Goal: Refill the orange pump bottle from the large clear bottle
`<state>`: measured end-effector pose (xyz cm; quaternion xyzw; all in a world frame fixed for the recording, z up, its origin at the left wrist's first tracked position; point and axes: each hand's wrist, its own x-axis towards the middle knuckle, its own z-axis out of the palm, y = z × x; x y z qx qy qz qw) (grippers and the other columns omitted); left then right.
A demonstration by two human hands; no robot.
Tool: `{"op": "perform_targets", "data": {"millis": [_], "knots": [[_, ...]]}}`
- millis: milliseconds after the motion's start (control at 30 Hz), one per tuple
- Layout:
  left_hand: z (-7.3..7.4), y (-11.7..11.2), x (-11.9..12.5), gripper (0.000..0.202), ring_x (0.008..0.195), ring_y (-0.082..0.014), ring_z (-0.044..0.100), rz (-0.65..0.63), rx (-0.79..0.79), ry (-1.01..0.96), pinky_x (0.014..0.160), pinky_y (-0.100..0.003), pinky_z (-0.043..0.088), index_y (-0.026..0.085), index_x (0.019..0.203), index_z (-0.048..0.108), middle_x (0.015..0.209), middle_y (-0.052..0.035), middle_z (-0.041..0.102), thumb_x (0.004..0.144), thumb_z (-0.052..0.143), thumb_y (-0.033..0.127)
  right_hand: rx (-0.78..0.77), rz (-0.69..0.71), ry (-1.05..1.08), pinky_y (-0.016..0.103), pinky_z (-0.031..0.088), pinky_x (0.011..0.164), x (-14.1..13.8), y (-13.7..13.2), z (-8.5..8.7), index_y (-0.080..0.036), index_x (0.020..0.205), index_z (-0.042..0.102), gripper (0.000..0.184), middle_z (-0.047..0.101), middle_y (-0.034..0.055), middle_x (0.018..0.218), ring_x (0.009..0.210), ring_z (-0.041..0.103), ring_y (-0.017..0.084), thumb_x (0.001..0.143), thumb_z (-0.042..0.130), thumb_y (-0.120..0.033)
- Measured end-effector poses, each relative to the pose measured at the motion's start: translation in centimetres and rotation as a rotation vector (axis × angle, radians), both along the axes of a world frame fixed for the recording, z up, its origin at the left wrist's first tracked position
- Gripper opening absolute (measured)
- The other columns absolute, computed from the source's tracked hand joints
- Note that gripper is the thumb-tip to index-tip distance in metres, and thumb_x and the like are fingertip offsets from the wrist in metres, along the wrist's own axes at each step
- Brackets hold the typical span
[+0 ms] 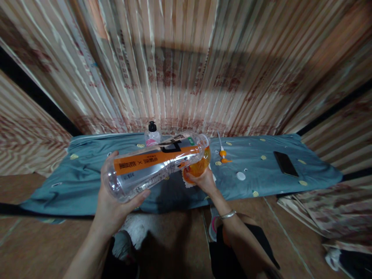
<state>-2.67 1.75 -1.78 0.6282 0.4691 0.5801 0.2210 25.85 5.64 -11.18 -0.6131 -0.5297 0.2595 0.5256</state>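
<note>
Head | left hand (114, 207) gripping tilted clear bottle (157, 164), orange-banded label (142, 162) | right hand (205, 181) gripping translucent orange bottle (200, 166)

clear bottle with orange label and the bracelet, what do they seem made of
Clear labelled bottle: probably glossy, transparent plastic, judging by its see-through walls and highlights. Bracelet: likely polished metal, from its silvery shine; coated plastic is possible.
</note>
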Motion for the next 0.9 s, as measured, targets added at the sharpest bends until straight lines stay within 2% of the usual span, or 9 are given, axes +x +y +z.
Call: {"op": "perform_targets", "data": {"millis": [200,500,767,900], "knots": [[0.1,0.0,0.1,0.114,0.121,-0.0397,0.068,-0.006,-0.023,0.006,0.107,-0.071,0.047,0.026,0.155,0.039,0.133,-0.0133,0.065,0.058,0.093,0.05,-0.018,0.012,0.008,0.041,0.065,0.081,0.0,-0.1,-0.1,-0.021,0.113,0.059,0.064,0.081,0.0098,0.1,0.095,0.078,0.03,0.058,0.087,-0.041],[1.7,-0.2,0.4,0.113,0.118,-0.039,0.069,0.012,-0.072,0.047,0.104,-0.068,0.052,0.022,0.153,0.041,0.129,-0.0143,0.067,0.058,0.091,0.056,-0.016,0.024,0.037,0.04,0.064,0.082,-0.4,-0.3,0.6,-0.021,0.112,0.06,0.061,0.08,0.01,0.101,0.095,0.078,0.029,0.061,0.084,-0.045],[1.9,-0.2,0.4,0.11,0.115,-0.0387,0.071,0.031,-0.064,0.067,0.102,-0.065,0.055,0.025,0.154,0.042,0.127,-0.0134,0.069,0.059,0.09,0.055,-0.03,0.011,0.028,0.04,0.064,0.078,-0.2,-0.3,0.5,-0.023,0.11,0.059,0.061,0.08,0.0092,0.099,0.091,0.078,0.029,0.061,0.085,-0.047],[1.8,-0.1,0.4,0.109,0.119,-0.0385,0.069,0.036,-0.058,0.095,0.106,-0.063,0.053,0.026,0.153,0.043,0.131,-0.0131,0.066,0.059,0.09,0.054,-0.04,0.023,0.03,0.04,0.064,0.078,-0.1,-0.3,0.5,-0.022,0.11,0.059,0.061,0.08,0.0095,0.099,0.09,0.078,0.029,0.06,0.085,-0.046]]}}
